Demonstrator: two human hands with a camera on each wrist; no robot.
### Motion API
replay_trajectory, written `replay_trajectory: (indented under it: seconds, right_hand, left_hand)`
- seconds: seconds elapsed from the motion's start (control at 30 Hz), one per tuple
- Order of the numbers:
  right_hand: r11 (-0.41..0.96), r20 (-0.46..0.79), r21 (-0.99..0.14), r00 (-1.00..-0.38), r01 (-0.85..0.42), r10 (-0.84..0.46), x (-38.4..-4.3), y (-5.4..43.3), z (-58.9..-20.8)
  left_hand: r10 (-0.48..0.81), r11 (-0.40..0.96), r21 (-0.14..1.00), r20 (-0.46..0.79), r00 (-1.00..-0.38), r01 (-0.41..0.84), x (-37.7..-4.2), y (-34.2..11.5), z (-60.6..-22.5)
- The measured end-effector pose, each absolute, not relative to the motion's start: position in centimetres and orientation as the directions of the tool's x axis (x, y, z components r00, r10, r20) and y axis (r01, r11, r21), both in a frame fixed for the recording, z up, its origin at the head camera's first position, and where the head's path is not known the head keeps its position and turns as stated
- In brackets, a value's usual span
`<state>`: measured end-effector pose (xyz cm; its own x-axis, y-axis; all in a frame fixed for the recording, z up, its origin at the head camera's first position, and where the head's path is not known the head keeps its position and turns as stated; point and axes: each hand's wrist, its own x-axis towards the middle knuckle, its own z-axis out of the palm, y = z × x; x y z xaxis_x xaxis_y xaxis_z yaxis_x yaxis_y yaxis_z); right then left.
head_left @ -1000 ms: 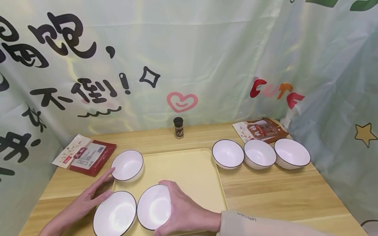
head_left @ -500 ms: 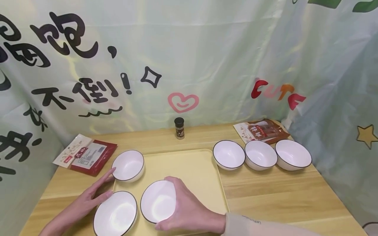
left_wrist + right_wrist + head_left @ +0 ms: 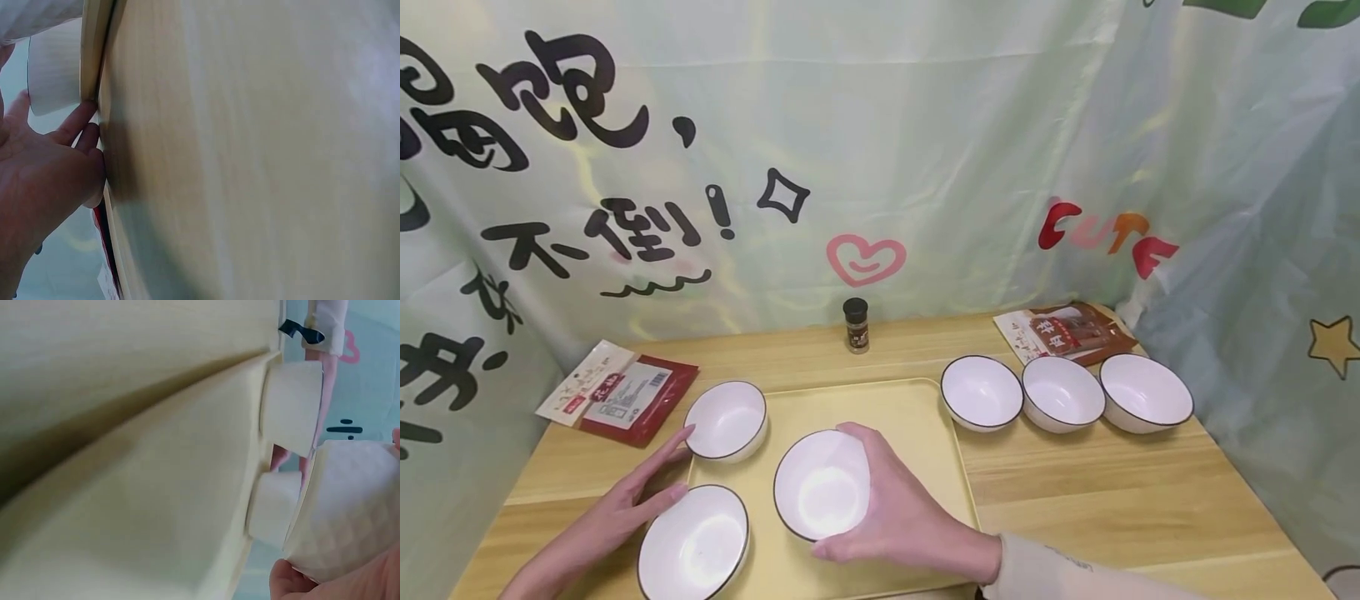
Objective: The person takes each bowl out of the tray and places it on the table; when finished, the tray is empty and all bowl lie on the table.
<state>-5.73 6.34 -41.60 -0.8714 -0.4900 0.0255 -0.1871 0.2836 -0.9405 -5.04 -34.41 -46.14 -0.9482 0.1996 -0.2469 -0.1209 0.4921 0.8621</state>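
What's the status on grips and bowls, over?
Right grip: holding a white bowl above the tray. Left grip: spread beside rear bowl and front bowl. Possible obstacles: those two.

backdrop [image 3: 955, 167]: pale green cloth, I can see folds and creases
lettering: big black characters [image 3: 591, 100] upper left, multicoloured "CUTE" [image 3: 1118, 237] on the right
drawings: pink heart [image 3: 867, 269] mid-cloth, black sparkle [image 3: 784, 196] above left of it, yellow star [image 3: 1332, 346] far right
side panels [image 3: 1240, 317]: cloth again on my feed
table [image 3: 1112, 483]: light wood grain, back edge along the cloth
light: soft, faint yellowish streaks [image 3: 582, 175] on cloth
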Motion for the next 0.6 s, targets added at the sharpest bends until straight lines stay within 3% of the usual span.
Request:
replay_trajectory:
  seconds: [0.6]
  right_hand:
    - [0.311, 0.024, -0.937, -0.921, -0.156, -0.39, -6.7, 11.4, -40.1]
  left_hand:
    - [0.208, 0.492, 0.863, -0.24, -0.948, -0.111, -5.1, -34.4, -46.1]
